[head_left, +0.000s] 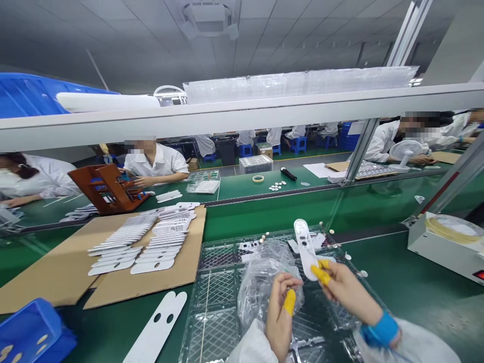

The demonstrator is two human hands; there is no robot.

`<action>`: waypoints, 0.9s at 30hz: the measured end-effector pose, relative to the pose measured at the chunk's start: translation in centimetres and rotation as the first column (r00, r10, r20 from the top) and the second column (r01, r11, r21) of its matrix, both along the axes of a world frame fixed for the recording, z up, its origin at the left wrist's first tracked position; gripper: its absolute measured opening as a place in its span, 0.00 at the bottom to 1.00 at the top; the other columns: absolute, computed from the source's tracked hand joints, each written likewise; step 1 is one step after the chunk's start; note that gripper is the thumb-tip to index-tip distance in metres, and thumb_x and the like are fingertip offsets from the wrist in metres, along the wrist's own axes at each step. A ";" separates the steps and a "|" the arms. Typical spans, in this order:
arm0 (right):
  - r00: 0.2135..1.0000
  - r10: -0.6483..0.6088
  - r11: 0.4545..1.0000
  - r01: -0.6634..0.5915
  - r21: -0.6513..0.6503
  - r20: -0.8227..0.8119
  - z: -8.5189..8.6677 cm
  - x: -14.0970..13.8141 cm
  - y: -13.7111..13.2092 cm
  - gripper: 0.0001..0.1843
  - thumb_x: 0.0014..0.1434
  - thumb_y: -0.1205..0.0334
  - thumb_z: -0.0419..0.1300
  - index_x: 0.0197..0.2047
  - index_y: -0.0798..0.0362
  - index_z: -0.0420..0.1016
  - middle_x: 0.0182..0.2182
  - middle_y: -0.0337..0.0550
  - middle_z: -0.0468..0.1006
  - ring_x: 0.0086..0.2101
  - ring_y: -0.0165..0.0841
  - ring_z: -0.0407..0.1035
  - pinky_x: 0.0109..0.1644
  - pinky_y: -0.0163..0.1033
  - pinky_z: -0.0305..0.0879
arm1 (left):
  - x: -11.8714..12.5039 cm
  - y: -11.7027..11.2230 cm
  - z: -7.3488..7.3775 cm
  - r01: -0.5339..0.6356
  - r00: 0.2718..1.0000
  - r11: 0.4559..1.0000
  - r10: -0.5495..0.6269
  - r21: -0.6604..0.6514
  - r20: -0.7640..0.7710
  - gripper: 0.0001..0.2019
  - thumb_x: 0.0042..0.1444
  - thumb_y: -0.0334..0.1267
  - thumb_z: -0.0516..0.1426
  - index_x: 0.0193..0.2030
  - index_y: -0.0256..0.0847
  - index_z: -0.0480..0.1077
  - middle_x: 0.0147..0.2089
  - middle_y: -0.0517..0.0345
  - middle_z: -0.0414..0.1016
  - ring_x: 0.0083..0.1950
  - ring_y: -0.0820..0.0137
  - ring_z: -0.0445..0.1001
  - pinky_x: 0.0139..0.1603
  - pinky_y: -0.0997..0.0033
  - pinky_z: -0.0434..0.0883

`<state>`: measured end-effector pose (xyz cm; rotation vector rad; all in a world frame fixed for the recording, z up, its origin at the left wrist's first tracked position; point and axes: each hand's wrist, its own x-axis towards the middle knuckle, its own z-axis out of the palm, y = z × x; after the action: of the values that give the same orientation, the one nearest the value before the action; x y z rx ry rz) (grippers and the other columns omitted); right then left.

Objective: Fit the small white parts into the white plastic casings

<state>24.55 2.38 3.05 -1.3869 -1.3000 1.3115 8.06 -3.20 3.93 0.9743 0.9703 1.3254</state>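
My right hand (342, 282), with yellow finger cots on its fingertips, pinches the lower end of a white rounded plastic cover (303, 243) with dark openings, holding it upright. My left hand (282, 312) is to its left, a yellow cot on the thumb; its fingers are loosely bent and apart, with nothing in them. Behind the left hand lies a crumpled clear plastic bag (251, 287), on a clear compartment tray (215, 322). Small white parts (249, 246) lie in the far compartments of the tray.
Rows of white panels (159, 242) lie on cardboard (189, 282) at left. Two more white panels (155, 333) rest nearer me, beside a blue bin (36, 330). A grey box (446, 252) with coiled yellow tubing stands at right. Co-workers in white coats (162, 161) sit across the bench.
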 end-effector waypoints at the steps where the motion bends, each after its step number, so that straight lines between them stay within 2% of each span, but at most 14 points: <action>1: 0.999 -0.050 0.999 0.050 -0.020 0.013 0.2 0.7 1.9 0.09 0.51 0.60 0.61 0.26 0.53 0.65 0.12 0.28 0.63 0.12 0.24 0.55 0.14 0.29 0.48 | 0.0 0.1 -0.3 0.011 1.000 1.000 -0.010 0.008 -0.015 0.16 0.56 0.47 0.52 0.45 0.38 0.64 0.44 0.48 0.73 0.48 0.62 0.68 0.55 0.64 0.58; 5: 0.988 -0.151 0.984 0.153 -0.094 0.032 0.4 2.4 9.0 0.12 0.59 0.63 0.58 0.24 0.56 0.64 0.15 0.28 0.62 0.12 0.21 0.53 0.15 0.27 0.51 | 0.0 0.4 -1.6 0.029 0.995 0.999 -0.027 0.021 -0.091 0.13 0.53 0.45 0.54 0.39 0.39 0.68 0.41 0.48 0.74 0.45 0.61 0.69 0.50 0.64 0.62; 9: 0.975 -0.218 0.970 0.212 -0.116 -0.038 0.1 2.2 12.0 0.09 0.62 0.60 0.55 0.36 0.57 0.69 0.28 0.37 0.71 0.23 0.25 0.65 0.24 0.31 0.65 | -0.1 0.6 -2.5 0.038 0.989 0.999 -0.035 0.018 -0.144 0.11 0.49 0.44 0.57 0.36 0.40 0.70 0.40 0.50 0.74 0.44 0.61 0.68 0.46 0.66 0.64; 12: 0.975 -0.200 0.977 0.191 -0.093 -0.101 -0.1 1.7 11.8 0.08 0.61 0.61 0.55 0.40 0.57 0.69 0.35 0.41 0.72 0.30 0.29 0.69 0.32 0.37 0.69 | -0.2 0.7 -2.5 0.035 0.985 0.999 -0.028 0.035 -0.170 0.09 0.47 0.42 0.58 0.34 0.40 0.71 0.39 0.50 0.74 0.43 0.61 0.68 0.45 0.67 0.64; 14: 0.983 -0.137 0.988 0.128 -0.084 -0.118 0.2 1.6 11.1 0.07 0.61 0.63 0.56 0.40 0.58 0.69 0.35 0.41 0.73 0.31 0.30 0.69 0.33 0.37 0.69 | -0.3 0.7 -2.4 0.030 0.982 0.999 -0.021 0.046 -0.190 0.08 0.47 0.40 0.58 0.33 0.40 0.72 0.38 0.51 0.74 0.43 0.61 0.68 0.44 0.67 0.64; 16: 0.992 -0.033 0.997 0.024 -0.076 -0.119 1.1 1.6 10.0 0.05 0.60 0.66 0.57 0.39 0.58 0.70 0.34 0.40 0.74 0.30 0.28 0.69 0.34 0.35 0.68 | -0.3 0.6 -2.1 0.023 0.975 0.999 -0.012 0.045 -0.222 0.07 0.47 0.40 0.58 0.33 0.41 0.72 0.38 0.51 0.74 0.42 0.61 0.68 0.44 0.66 0.64; 19: 0.973 0.203 0.976 -0.210 -0.057 -0.109 3.7 1.2 7.4 0.06 0.58 0.63 0.58 0.36 0.57 0.73 0.31 0.40 0.76 0.29 0.27 0.69 0.32 0.31 0.65 | -0.1 0.1 -2.0 -0.011 0.960 0.999 0.026 0.053 -0.279 0.07 0.48 0.39 0.57 0.33 0.41 0.72 0.39 0.51 0.74 0.42 0.61 0.67 0.46 0.65 0.63; 20: 0.949 0.297 0.951 -0.304 -0.055 -0.107 4.8 0.8 6.3 0.09 0.57 0.60 0.59 0.35 0.57 0.74 0.30 0.42 0.76 0.28 0.28 0.69 0.32 0.32 0.65 | 0.0 -0.2 -2.0 -0.016 0.954 0.998 0.033 0.058 -0.299 0.07 0.49 0.38 0.56 0.34 0.41 0.72 0.39 0.52 0.74 0.42 0.62 0.67 0.46 0.65 0.63; 22: 0.856 0.507 0.855 -0.514 -0.068 -0.101 6.7 -0.6 3.8 0.13 0.54 0.55 0.61 0.33 0.59 0.76 0.28 0.46 0.77 0.27 0.33 0.71 0.33 0.36 0.66 | 0.1 -0.9 -2.3 -0.019 0.941 0.999 0.033 0.045 -0.337 0.08 0.50 0.38 0.56 0.36 0.41 0.72 0.40 0.52 0.74 0.42 0.63 0.67 0.47 0.65 0.63; 23: 0.779 0.621 0.775 -0.627 -0.080 -0.092 7.4 -1.4 2.6 0.14 0.54 0.54 0.61 0.34 0.59 0.76 0.28 0.47 0.78 0.28 0.35 0.71 0.35 0.39 0.67 | -0.1 -1.3 -2.4 -0.012 0.937 0.999 0.024 0.035 -0.350 0.09 0.50 0.39 0.56 0.37 0.40 0.72 0.40 0.52 0.74 0.42 0.63 0.67 0.47 0.65 0.63; 24: 0.668 0.742 0.663 -0.744 -0.077 -0.060 7.8 -2.4 1.5 0.15 0.56 0.54 0.59 0.35 0.58 0.77 0.30 0.47 0.78 0.30 0.36 0.72 0.38 0.40 0.67 | -0.5 -1.7 -2.4 -0.003 0.935 1.000 0.012 0.027 -0.355 0.09 0.50 0.39 0.57 0.38 0.40 0.72 0.40 0.52 0.73 0.42 0.64 0.67 0.47 0.65 0.64; 25: 0.596 0.803 0.595 -0.803 -0.048 -0.022 7.9 -3.5 0.7 0.15 0.57 0.54 0.56 0.37 0.57 0.76 0.32 0.47 0.78 0.32 0.37 0.72 0.39 0.41 0.67 | -1.3 -2.0 -2.2 0.009 0.935 1.000 -0.001 0.020 -0.354 0.10 0.50 0.39 0.57 0.39 0.40 0.71 0.40 0.52 0.74 0.42 0.64 0.68 0.46 0.66 0.65; 26: 0.559 0.828 0.560 -0.829 -0.002 0.049 7.7 -4.5 0.1 0.15 0.60 0.55 0.53 0.39 0.55 0.76 0.33 0.46 0.78 0.33 0.36 0.72 0.40 0.40 0.67 | -2.3 -2.3 -1.9 0.018 0.935 1.000 -0.012 0.016 -0.355 0.11 0.50 0.39 0.57 0.40 0.39 0.71 0.39 0.52 0.74 0.41 0.65 0.69 0.46 0.67 0.66; 27: 0.562 0.813 0.561 -0.826 0.054 0.154 7.1 -5.5 -0.1 0.14 0.61 0.58 0.51 0.40 0.54 0.75 0.35 0.45 0.78 0.34 0.35 0.72 0.40 0.39 0.67 | -3.8 -2.5 -1.4 0.019 0.933 1.000 -0.012 0.017 -0.360 0.11 0.51 0.39 0.56 0.40 0.39 0.70 0.39 0.52 0.74 0.41 0.65 0.69 0.45 0.67 0.66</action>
<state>19.08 2.28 10.11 -0.7303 -2.2303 1.7079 4.24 -5.72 2.51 1.2667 1.2240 1.1652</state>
